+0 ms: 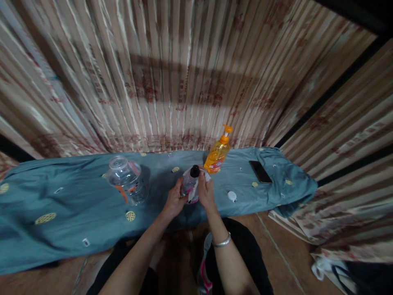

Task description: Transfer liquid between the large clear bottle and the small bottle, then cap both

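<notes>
A small clear bottle (188,183) with a black cap is held upright between my two hands, near the front edge of the cloth-covered surface. My left hand (175,200) has its fingers round the bottle's left side. On the other side, my right hand (206,190) grips a white cloth or tissue (197,192) pressed against the bottle. Pink marks show low on the bottle or the cloth; which one is unclear. Just behind my right hand stands an orange pump bottle (217,155) with yellow-orange liquid.
A large clear plastic jar (128,182) stands to the left on the blue-green cloth (76,196). A round white lid (232,196) and a black phone (260,171) lie to the right. Pleated curtains (184,73) hang behind. My legs are below the front edge.
</notes>
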`<act>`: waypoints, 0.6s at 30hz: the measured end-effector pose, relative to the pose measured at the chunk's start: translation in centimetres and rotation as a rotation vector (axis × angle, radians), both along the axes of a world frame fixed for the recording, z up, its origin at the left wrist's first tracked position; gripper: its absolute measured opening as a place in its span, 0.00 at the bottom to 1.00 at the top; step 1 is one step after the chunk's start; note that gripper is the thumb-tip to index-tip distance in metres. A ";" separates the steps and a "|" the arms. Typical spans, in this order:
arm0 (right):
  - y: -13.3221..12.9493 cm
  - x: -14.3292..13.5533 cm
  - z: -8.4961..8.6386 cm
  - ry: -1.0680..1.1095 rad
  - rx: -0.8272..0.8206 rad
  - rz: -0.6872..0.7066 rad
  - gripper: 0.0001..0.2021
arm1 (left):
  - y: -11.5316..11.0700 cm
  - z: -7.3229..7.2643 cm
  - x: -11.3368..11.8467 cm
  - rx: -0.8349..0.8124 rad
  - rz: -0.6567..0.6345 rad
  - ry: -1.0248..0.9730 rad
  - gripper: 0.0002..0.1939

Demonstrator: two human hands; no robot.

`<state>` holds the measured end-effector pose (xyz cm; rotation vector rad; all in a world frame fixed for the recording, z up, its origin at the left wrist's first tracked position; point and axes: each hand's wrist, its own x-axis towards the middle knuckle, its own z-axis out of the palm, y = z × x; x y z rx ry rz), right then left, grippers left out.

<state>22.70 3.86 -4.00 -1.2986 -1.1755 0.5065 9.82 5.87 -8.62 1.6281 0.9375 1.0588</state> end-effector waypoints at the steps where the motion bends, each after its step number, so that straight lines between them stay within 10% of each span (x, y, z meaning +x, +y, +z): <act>1: 0.5 0.4 0.3 0.028 -0.032 0.044 0.25 | 0.0 -0.1 0.0 -0.003 0.000 -0.004 0.28; 9: -0.5 -0.5 2.8 -0.107 -0.042 0.018 0.31 | 0.1 -0.9 0.3 -0.016 -0.009 -0.021 0.27; 18: -5.5 -3.4 -3.2 -0.696 0.177 -0.178 0.34 | 0.1 -1.2 0.5 -0.022 0.000 -0.035 0.19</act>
